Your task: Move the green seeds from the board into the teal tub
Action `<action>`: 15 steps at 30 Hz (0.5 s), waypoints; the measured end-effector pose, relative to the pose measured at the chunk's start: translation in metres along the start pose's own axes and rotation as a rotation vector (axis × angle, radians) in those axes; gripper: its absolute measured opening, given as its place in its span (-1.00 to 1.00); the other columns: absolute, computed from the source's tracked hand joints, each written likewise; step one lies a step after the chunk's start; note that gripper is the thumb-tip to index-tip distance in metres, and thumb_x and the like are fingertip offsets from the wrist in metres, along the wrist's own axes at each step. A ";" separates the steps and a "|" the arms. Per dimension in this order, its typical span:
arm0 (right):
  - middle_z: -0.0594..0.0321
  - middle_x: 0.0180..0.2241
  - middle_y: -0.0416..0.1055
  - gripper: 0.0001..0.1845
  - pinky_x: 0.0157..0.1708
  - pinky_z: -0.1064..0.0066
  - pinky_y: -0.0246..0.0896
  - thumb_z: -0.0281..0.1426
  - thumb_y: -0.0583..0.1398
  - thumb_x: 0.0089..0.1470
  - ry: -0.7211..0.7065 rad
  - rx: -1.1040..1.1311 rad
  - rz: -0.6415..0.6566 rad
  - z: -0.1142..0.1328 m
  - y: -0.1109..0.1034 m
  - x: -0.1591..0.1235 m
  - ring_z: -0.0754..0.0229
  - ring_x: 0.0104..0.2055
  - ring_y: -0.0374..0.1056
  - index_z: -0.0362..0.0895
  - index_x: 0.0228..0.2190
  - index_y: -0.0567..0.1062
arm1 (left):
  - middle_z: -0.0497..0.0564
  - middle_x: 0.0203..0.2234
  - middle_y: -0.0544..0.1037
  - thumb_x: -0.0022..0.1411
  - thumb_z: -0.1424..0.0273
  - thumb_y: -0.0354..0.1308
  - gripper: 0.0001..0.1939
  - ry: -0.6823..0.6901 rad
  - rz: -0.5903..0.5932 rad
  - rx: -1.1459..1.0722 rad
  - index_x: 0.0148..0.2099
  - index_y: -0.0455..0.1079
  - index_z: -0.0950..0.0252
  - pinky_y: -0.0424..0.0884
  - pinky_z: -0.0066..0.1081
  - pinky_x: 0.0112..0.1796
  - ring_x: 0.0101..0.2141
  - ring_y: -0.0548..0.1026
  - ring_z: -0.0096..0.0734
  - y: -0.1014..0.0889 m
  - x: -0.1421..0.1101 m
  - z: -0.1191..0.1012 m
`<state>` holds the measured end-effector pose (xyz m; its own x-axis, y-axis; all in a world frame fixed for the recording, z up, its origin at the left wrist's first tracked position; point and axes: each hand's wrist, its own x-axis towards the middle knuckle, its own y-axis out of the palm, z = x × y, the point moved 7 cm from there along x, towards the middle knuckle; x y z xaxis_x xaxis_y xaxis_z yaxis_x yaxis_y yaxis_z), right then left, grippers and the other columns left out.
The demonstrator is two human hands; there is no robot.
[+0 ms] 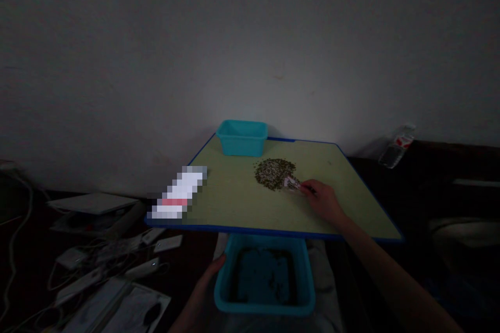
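A loose pile of small mixed brown and pale grains (pixel 273 173) lies on the yellowish tabletop (pixel 230 203). My right hand (pixel 321 199) reaches over the table from the right, fingers closed on a small tool with a pale pinkish end (pixel 291 183). That end touches the near right edge of the pile; its exact kind is unclear. Below the table's front edge, a turquoise basin (pixel 264 308) rests on my lap, with some dark bits on its bottom. My left hand (pixel 213 270) grips its left side, its fingers partly hidden.
Another turquoise basin (pixel 242 144) stands at the table's back left, by the wall. A blurred-out white sheet or device (pixel 179 195) lies at the left edge. Power strips and cables (pixel 144 268) clutter the lower left. To the right is a clear plastic bottle (pixel 397 146).
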<state>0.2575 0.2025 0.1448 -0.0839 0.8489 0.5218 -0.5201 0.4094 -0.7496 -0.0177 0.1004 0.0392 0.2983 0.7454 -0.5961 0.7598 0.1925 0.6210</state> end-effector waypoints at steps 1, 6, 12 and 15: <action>0.19 -0.34 0.44 -0.79 -0.32 0.41 0.16 -0.34 0.04 0.09 -0.002 -0.003 0.004 0.001 0.000 0.000 0.20 -0.31 0.33 -0.14 -0.31 0.44 | 0.16 -0.34 0.62 0.04 0.35 0.10 -0.55 0.000 -0.002 0.014 -0.01 0.34 0.44 0.27 -0.12 -0.06 -0.16 0.48 -0.01 0.000 0.000 0.000; 0.19 -0.34 0.44 -0.80 -0.31 0.41 0.16 -0.35 0.04 0.09 -0.014 -0.012 0.011 0.002 -0.001 -0.002 0.20 -0.31 0.33 -0.14 -0.31 0.43 | 0.16 -0.38 0.63 0.07 0.37 0.07 -0.60 0.001 -0.001 0.045 -0.05 0.37 0.47 0.30 -0.12 -0.08 -0.18 0.49 -0.03 0.004 -0.003 -0.002; 0.19 -0.35 0.44 -0.80 -0.28 0.39 0.17 -0.33 0.05 0.09 -0.028 -0.006 0.001 0.002 0.001 -0.001 0.20 -0.31 0.33 -0.13 -0.32 0.44 | 0.12 -0.39 0.64 0.07 0.37 0.08 -0.62 0.018 -0.017 0.058 -0.05 0.38 0.42 0.29 -0.13 -0.06 -0.19 0.50 -0.05 0.002 -0.003 -0.002; 0.19 -0.34 0.44 -0.79 -0.28 0.39 0.18 -0.33 0.05 0.09 -0.023 -0.013 0.008 0.002 0.002 0.000 0.19 -0.31 0.34 -0.13 -0.31 0.44 | 0.13 -0.37 0.63 0.06 0.38 0.09 -0.63 0.018 0.032 0.049 -0.07 0.39 0.43 0.28 -0.12 -0.06 -0.20 0.51 -0.03 0.002 -0.001 -0.001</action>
<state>0.2546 0.2027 0.1447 -0.1077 0.8442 0.5251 -0.5087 0.4071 -0.7587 -0.0171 0.1009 0.0418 0.3128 0.7623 -0.5667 0.7773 0.1375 0.6140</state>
